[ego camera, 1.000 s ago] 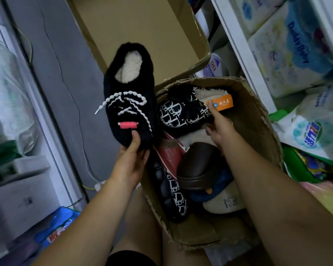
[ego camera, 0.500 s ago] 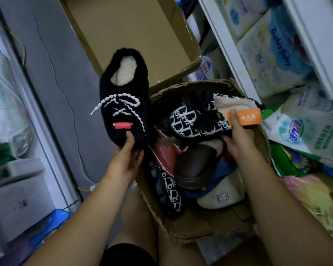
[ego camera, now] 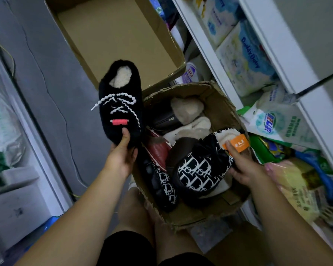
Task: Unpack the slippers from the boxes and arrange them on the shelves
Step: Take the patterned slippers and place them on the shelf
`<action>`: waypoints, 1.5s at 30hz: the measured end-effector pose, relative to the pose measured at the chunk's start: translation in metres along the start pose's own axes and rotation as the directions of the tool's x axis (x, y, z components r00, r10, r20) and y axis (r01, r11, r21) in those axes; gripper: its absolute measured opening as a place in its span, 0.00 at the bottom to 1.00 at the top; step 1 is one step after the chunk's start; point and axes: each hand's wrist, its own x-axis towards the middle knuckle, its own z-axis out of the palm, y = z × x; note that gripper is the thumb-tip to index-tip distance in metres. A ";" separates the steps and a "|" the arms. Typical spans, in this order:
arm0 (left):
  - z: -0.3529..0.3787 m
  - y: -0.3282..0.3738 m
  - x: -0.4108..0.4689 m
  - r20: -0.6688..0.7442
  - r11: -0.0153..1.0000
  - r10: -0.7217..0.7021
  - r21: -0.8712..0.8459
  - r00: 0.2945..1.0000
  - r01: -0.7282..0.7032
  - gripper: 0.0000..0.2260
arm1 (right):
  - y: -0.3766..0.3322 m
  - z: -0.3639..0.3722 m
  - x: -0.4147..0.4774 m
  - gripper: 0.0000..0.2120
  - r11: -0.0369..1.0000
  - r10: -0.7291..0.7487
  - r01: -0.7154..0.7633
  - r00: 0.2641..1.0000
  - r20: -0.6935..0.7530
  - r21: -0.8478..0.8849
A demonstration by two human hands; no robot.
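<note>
Black fleece is filling the middle of the view: a fuzzy black slipper [ego camera: 119,104] with a cream lining, white knotted laces and a small red label. The left hand [ego camera: 121,156] is gripping it by the toe, thumb pressing on top and fingers curling underneath. It is being held up over the grey floor [ego camera: 46,73], just to the left of an open cardboard box [ego camera: 225,108], with its heel opening pointing away from the person.

The right hand [ego camera: 244,166] is reaching into that box and gripping a black-and-white patterned slipper [ego camera: 198,173] at its near right corner. The thumb is pressing on an orange tag [ego camera: 238,144] at the slipper's opening, and the fingers are curling round its side. This slipper is lying on top of the pile, inside the box walls.

More slippers are lying packed in the box: a dark brown one with a beige fleece lining [ego camera: 169,118] at the far end, a red one [ego camera: 158,148] along the left wall, and a second patterned slipper [ego camera: 165,185] lying on its side at the near left corner.

Beyond, a larger cardboard box [ego camera: 113,35] is standing open. To the right, white shelves [ego camera: 206,45] are holding packaged goods — a pale diaper pack [ego camera: 244,60] above and a white-and-green bag [ego camera: 277,123] below. The person's bare knees are showing at the bottom edge, beneath the box.
</note>
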 end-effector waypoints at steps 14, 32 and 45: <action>-0.018 0.012 -0.007 -0.007 0.997 0.032 0.076 0.999 -0.032 0.31 | -0.029 0.066 0.064 0.57 0.964 -0.118 0.153 0.979 -0.165 0.216; -0.028 -0.005 -0.044 0.134 0.966 -0.021 0.260 0.991 -0.015 0.25 | 0.082 0.078 -0.041 0.24 0.962 -0.240 0.261 0.950 -0.198 0.086; 0.039 -0.083 -0.084 0.446 0.545 -0.227 0.795 0.866 -0.267 0.20 | 0.104 0.036 -0.062 0.52 0.851 -0.168 0.223 0.973 -0.155 0.475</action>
